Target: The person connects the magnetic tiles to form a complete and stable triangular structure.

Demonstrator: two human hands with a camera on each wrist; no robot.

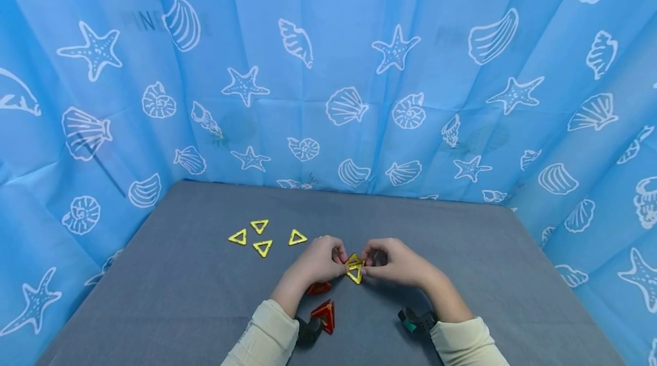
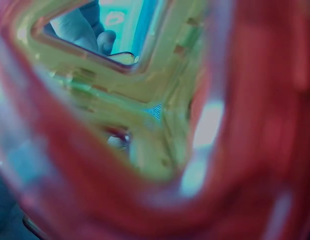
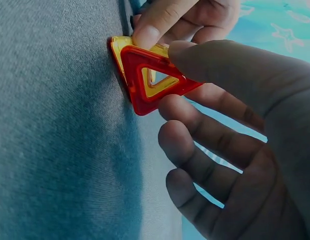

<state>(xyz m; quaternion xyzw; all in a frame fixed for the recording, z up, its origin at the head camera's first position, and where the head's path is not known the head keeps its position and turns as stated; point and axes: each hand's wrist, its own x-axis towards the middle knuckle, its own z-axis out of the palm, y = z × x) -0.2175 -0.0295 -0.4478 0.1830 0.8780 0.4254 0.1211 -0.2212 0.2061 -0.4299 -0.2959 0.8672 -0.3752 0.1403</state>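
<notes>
Both hands meet at the middle of the grey table (image 1: 462, 252) around a small cluster of joined triangle tiles (image 1: 354, 269). It looks yellow from above. In the right wrist view a red triangle frame (image 3: 145, 85) lies against a yellow one (image 3: 117, 45), standing on edge on the cloth. My left hand (image 1: 339, 256) pinches the cluster from the left, with a fingertip (image 3: 145, 32) on its top edge. My right hand (image 1: 368, 257) pinches it from the right, thumb (image 3: 194, 52) on the red frame. The left wrist view is filled with a blurred red tile (image 2: 254, 120) and a yellow tile (image 2: 159, 95).
Several loose yellow triangle tiles (image 1: 263, 248) lie on the table to the left of my hands. Two red triangle pieces (image 1: 318, 288) (image 1: 324, 316) sit under and beside my left wrist. A blue seashell-print curtain (image 1: 328, 69) closes in the table on three sides.
</notes>
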